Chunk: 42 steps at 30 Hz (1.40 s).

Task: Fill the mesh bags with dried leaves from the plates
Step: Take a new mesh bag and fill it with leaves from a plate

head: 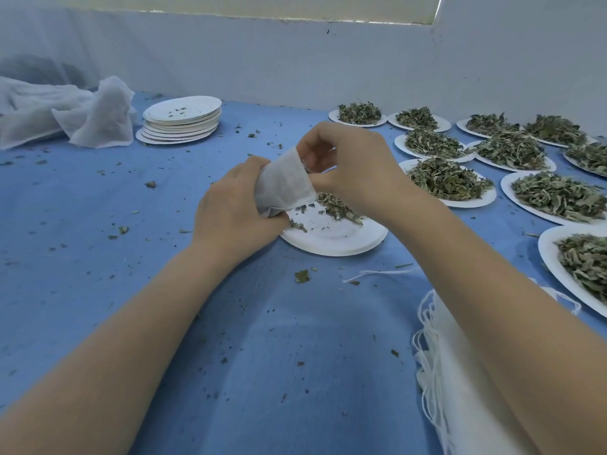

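Seen from above, two bare forearms reach forward over a table (82, 205) covered in blue cloth scattered with leaf crumbs. The left hand (235, 206) is curled around the lower part of a small white mesh bag (285, 183), gripping it. The right hand (353, 169) pinches the bag's upper edge, fingers bent at its mouth. The bag is held just above a white paper plate (338, 239) that carries only a small remnant of dried leaves (335, 206). To the right, several more plates are heaped with dried leaves (446, 178), set close together. At the far left stands a stack of used plates (182, 121), and beside it lies crumpled white mesh cloth (95, 116). Near the right forearm, at the table's near edge, lies a pile of white bags with loose strings (437, 356).
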Tool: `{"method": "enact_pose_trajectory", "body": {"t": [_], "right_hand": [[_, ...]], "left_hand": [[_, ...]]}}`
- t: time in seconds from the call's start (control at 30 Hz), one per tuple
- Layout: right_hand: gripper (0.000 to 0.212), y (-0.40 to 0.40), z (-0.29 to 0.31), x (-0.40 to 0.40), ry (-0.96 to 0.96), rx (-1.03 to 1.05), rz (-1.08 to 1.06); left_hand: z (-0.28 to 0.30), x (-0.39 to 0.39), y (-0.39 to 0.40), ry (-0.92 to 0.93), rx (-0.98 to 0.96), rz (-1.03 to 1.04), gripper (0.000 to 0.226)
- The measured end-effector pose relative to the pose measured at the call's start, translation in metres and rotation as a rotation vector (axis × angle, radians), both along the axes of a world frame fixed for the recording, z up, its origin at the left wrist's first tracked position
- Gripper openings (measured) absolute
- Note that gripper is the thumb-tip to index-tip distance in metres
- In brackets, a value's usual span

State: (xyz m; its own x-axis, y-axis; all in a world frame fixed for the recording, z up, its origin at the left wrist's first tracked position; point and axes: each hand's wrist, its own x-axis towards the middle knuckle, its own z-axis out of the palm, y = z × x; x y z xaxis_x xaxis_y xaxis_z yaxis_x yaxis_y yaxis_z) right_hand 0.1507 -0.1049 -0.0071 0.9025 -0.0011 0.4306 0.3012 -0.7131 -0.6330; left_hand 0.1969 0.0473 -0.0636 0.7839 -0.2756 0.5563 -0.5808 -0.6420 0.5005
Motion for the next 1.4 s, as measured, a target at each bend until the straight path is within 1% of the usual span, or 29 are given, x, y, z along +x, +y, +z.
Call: {"method": "enact_pose_trajectory", "body": {"t": [0.07,0.17,0.27,0.33,0.37,0.43,0.47,0.5,0.57,0.63,0.73,0.83,0.87,0.9,1.0,1.07,1.2,1.23,1.4], "right_hand": [[0.02,0.002,0.003,0.004,0.04,-0.05,0.015],[0.021,-0.005,0.009,0.004,0.191,-0.137,0.121],[0.025,-0.021,0.01,-0.001,0.257,-0.118,0.171],[0.025,-0.031,0.005,-0.001,0.284,-0.083,0.09],[0.027,-0.034,0.002,0.002,0.306,-0.146,0.006],[0.036,-0.039,-0.007,0.01,0.408,-0.425,-0.172],[0.04,-0.039,-0.011,0.013,0.469,-0.531,-0.235],[0.043,-0.039,-0.015,0.014,0.513,-0.593,-0.27],[0.043,-0.038,-0.019,0.013,0.532,-0.614,-0.256],[0.044,-0.037,-0.018,0.007,0.515,-0.557,-0.207],[0.034,-0.044,-0.018,0.006,0.444,-0.542,-0.201],[0.065,-0.043,-0.025,0.006,0.583,-0.639,-0.262],[0.066,-0.04,-0.027,0.006,0.576,-0.655,-0.256],[0.06,-0.037,-0.029,0.006,0.538,-0.652,-0.238],[0.034,-0.032,-0.033,0.008,0.382,-0.644,-0.204],[0.024,-0.032,-0.031,0.007,0.325,-0.595,-0.202],[0.017,-0.04,-0.014,0.002,0.299,-0.419,-0.185],[0.016,-0.042,-0.008,0.001,0.28,-0.409,-0.174],[0.017,-0.032,0.008,-0.002,0.188,-0.56,-0.092]], "left_hand": [[0.0,0.001,0.0,0.022,-0.009,0.003,0.049],[-0.002,0.004,0.003,0.038,0.016,0.01,0.048],[-0.002,0.008,0.005,0.038,0.066,0.039,0.048],[-0.002,0.009,0.006,0.04,0.08,0.056,0.048],[-0.002,0.009,0.007,0.042,0.083,0.063,0.049],[-0.003,0.01,0.007,0.044,0.089,0.072,0.05],[-0.003,0.01,0.008,0.043,0.093,0.075,0.05],[-0.003,0.011,0.008,0.041,0.099,0.077,0.051],[-0.004,0.012,0.008,0.038,0.112,0.08,0.051],[-0.004,0.012,0.008,0.036,0.12,0.081,0.051],[-0.004,0.011,0.008,0.034,0.125,0.079,0.052],[-0.004,0.01,0.007,0.031,0.139,0.079,0.052],[-0.004,0.01,0.007,0.031,0.139,0.08,0.053],[-0.004,0.01,0.007,0.03,0.139,0.08,0.053],[-0.004,0.01,0.007,0.019,0.144,0.078,0.052],[-0.004,0.01,0.007,0.013,0.147,0.079,0.051],[-0.004,0.01,0.007,-0.015,0.176,0.081,0.049],[-0.004,0.009,0.006,-0.026,0.187,0.08,0.048],[-0.004,0.007,0.005,-0.084,0.243,0.079,0.045]]}}
